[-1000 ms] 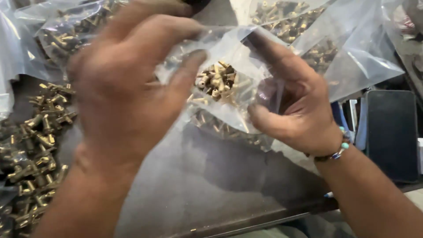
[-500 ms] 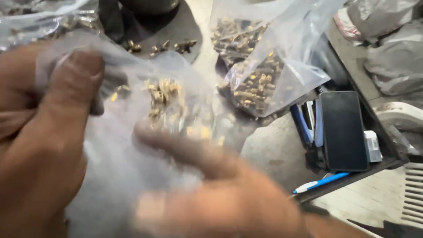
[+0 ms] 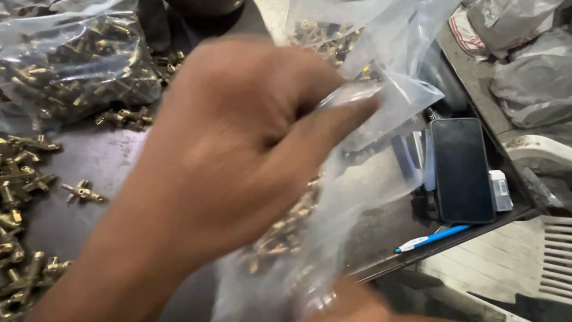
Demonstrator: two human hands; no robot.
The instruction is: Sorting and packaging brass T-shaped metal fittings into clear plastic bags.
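The left hand (image 3: 238, 155) fills the middle of the view, blurred, with its fingers curled in and the thumb stretched out to pinch the top of a clear plastic bag (image 3: 351, 173) against them. The bag hangs down from that pinch toward the bottom of the picture, and a clump of small brass fittings (image 3: 286, 229) shows through its lower part. At the very bottom edge a bit of the right hand (image 3: 348, 305) shows under the bag, touching the plastic, but too little of it is seen to tell how far open it is. On the dark table (image 3: 101, 161) to the left lie loose brass fittings (image 3: 24, 179), and behind them sits a full bag of brass parts (image 3: 71, 65). Another open bag of brass parts (image 3: 333, 36) stands behind the hand at the top. To the right, near the table's edge, a black phone (image 3: 462, 170) lies flat, with a blue and white pen (image 3: 432, 238) just below it
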